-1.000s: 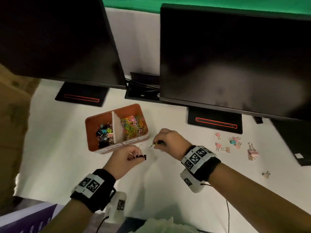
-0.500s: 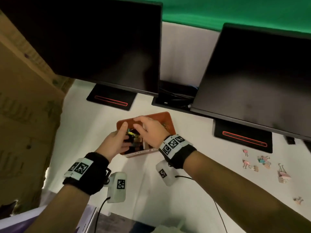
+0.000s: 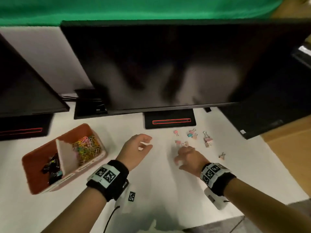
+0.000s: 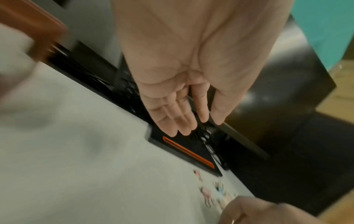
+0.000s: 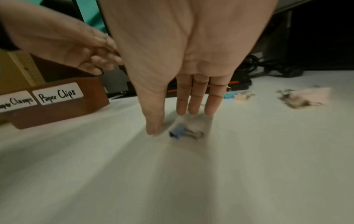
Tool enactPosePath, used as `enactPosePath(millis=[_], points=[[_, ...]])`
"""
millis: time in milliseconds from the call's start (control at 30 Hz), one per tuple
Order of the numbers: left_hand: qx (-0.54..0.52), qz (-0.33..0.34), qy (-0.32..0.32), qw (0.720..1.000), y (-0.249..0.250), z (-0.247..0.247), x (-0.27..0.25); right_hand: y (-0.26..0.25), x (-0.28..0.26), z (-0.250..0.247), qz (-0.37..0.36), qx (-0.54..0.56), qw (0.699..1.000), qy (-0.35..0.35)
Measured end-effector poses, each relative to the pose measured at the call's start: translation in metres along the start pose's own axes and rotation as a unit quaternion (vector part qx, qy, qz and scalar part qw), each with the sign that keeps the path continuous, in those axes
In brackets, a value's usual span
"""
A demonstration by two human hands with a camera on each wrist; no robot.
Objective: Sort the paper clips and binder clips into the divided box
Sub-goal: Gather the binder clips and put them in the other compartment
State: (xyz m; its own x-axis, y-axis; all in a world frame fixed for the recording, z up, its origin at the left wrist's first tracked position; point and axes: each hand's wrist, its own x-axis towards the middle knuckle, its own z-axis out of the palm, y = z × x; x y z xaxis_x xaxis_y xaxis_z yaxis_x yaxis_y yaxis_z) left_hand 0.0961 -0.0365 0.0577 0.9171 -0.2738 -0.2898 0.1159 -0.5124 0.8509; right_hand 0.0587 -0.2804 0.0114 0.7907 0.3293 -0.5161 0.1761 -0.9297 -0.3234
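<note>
Here we see loose binder clips (image 3: 191, 133), pastel pink and blue with wire handles, scattered on the white desk (image 3: 159, 182) to the right of both hands. One blue clip (image 5: 177, 133) lies just under our right hand (image 3: 188, 157), whose fingers are straight and hold nothing. Our left hand (image 3: 134, 150) hovers relaxed and empty. The brown divided box (image 3: 33, 174) sits at left: dark binder clips (image 3: 52, 167) fill its left compartment, coloured paper clips (image 3: 87, 147) its right.
</note>
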Motion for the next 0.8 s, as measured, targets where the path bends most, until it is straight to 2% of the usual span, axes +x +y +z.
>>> enactPosePath(millis=[167, 333, 500, 633, 800], points=[[0.116, 0.026, -0.066, 0.991, 0.013, 0.08, 0.053, 0.038, -0.012, 0.016, -0.044, 0.063, 0.997, 0.013], [0.211, 0.007, -0.09, 0.973, 0.01, 0.125, 0.082, 0.061, -0.006, 0.002, -0.01, 0.123, 0.992, 0.0], [0.242, 0.011, -0.072, 0.968, 0.002, 0.137, 0.092, 0.078, 0.009, -0.016, -0.027, 0.214, 0.975, 0.049], [0.239, 0.001, -0.064, 0.969, 0.001, 0.135, 0.092, 0.079, 0.031, -0.017, -0.054, 0.169, 0.983, 0.051], [0.167, 0.004, -0.035, 0.985, 0.006, 0.129, 0.1, 0.085, 0.034, -0.014, -0.046, 0.166, 0.983, 0.066]])
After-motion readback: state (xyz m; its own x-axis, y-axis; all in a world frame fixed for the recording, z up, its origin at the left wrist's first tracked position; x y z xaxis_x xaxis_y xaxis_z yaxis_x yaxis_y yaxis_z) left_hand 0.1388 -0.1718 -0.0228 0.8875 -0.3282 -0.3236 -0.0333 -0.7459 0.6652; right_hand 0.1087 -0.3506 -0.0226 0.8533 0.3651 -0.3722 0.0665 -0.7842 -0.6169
